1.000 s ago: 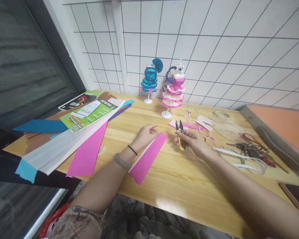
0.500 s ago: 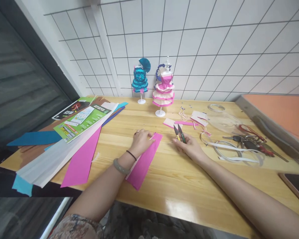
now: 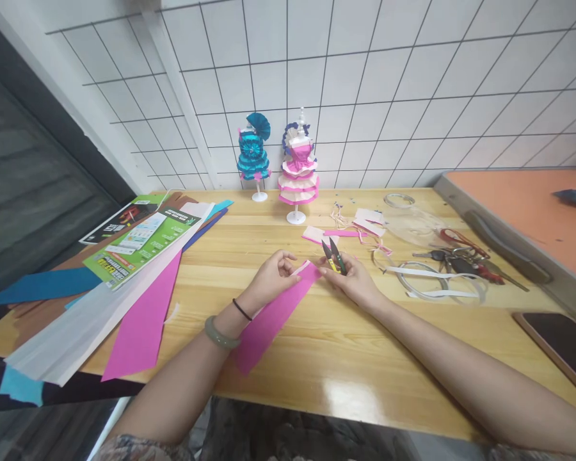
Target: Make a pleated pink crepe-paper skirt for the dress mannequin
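Observation:
My left hand (image 3: 274,276) is closed on the left edge of a pink crepe paper strip (image 3: 271,323), thumb on the paper. A thin pale layer shows along that edge, and the near end lies towards the table's front. My right hand (image 3: 352,282) grips a pair of thread snips (image 3: 335,257), their dark blades pointing up and away from me. Its thumb and fingertips also meet the strip's far right corner. Behind the hands stands a small dress form in a pink and cream ruffled paper dress (image 3: 298,182). To its left is another in a teal paper dress (image 3: 253,153).
Paper sheets with a green booklet (image 3: 144,246) on top cover the left side. Pink and cream scraps (image 3: 368,221) lie beyond my right hand. Farther right are coiled wire (image 3: 420,282), a bunch of keys (image 3: 461,261), a phone (image 3: 557,349) and an orange-topped box (image 3: 523,205).
My right hand, still holding the snips, has come left to the strip's far corner. My left fingers have lifted and curled, with the thumb at the edge. The view has shifted slightly right.

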A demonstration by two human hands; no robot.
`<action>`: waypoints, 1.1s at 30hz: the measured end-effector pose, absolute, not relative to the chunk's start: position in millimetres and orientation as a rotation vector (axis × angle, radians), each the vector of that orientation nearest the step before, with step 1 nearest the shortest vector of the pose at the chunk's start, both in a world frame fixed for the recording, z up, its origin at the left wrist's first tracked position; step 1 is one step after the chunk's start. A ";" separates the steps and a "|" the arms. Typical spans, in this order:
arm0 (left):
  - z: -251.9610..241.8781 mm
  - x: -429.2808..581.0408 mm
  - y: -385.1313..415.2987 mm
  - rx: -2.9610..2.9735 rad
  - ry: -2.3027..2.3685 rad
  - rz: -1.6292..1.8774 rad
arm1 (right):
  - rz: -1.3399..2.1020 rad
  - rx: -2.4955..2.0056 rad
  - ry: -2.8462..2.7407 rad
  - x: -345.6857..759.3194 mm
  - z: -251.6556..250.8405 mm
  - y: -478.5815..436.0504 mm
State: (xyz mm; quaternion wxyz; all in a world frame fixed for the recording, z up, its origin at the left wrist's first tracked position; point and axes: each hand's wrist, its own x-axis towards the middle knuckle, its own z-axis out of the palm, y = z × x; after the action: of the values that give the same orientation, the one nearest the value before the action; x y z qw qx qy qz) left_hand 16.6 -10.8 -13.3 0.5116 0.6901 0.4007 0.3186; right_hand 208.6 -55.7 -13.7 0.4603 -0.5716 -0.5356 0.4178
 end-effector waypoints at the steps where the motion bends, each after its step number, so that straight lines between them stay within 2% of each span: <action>1: -10.8 17.6 -13.5 1.624 0.934 0.746 | 1.017 -1.384 -1.323 209.0 -13.7 -55.6; 19: -11.2 22.8 -25.4 1.743 0.770 0.517 | 1.062 -1.278 -1.377 205.0 -22.7 -59.5; 26: -5.7 13.5 -15.6 1.419 0.900 0.668 | 1.105 -1.254 -1.304 214.0 -16.6 -61.8; 33: -10.6 6.5 -2.2 1.091 0.826 0.734 | 0.913 -1.470 -1.577 217.0 -7.9 -69.3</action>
State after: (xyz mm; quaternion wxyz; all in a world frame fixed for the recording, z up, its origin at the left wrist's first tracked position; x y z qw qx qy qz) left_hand 6.5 -2.2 -10.6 0.7136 0.4923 0.3726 0.3311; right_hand 217.0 -69.3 -7.9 0.3897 -0.5784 -0.6202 0.3591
